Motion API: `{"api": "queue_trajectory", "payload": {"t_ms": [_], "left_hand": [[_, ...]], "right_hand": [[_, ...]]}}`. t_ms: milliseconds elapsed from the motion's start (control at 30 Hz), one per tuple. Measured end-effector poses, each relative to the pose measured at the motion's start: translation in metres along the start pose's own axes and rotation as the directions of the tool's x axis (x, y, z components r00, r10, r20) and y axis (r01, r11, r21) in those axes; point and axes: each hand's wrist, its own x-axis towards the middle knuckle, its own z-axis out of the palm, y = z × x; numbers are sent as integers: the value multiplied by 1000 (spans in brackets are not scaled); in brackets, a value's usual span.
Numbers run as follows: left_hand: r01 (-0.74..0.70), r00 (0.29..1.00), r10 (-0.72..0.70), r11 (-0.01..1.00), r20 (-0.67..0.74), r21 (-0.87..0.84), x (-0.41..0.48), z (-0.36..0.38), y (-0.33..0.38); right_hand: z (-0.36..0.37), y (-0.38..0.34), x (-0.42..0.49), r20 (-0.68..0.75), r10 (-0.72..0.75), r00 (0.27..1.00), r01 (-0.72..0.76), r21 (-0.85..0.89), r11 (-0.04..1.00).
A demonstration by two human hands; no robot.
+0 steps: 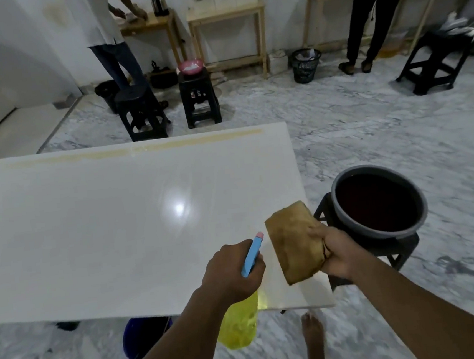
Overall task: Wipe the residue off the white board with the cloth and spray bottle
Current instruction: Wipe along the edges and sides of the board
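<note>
A large glossy white board (95, 227) lies flat in front of me, with a yellowish residue strip (134, 150) along its far edge. My left hand (230, 269) grips a spray bottle (239, 322) with a yellow body and a blue trigger head, held over the board's near right corner with the nozzle pointing away from me. My right hand (335, 252) holds a folded brownish-yellow cloth (295, 241) just above the board's right edge.
A grey bucket (381, 230) with dark contents sits on a black stool right of the board. Black stools (141, 113) stand beyond the board, wooden tables along the wall, two persons at them. A blue object (142, 337) lies under the board. My bare foot (313, 337) is below.
</note>
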Motion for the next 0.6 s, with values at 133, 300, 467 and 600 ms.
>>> {"api": "queue_trajectory", "payload": {"t_ms": [133,300,467,600], "left_hand": [[-45,994,36,995,102,94,32,5,20],[-68,985,53,994,164,89,95,8,42],[-74,980,55,993,192,91,183,5,51],[-46,995,38,996,95,77,251,-9,44]], "right_hand": [[3,-50,8,29,-65,997,64,39,997],[-1,-91,48,32,-69,997,70,-33,997],[-11,-153,115,-91,-89,992,75,-147,986],[3,-217,183,-228,-177,958,70,-410,910]]}}
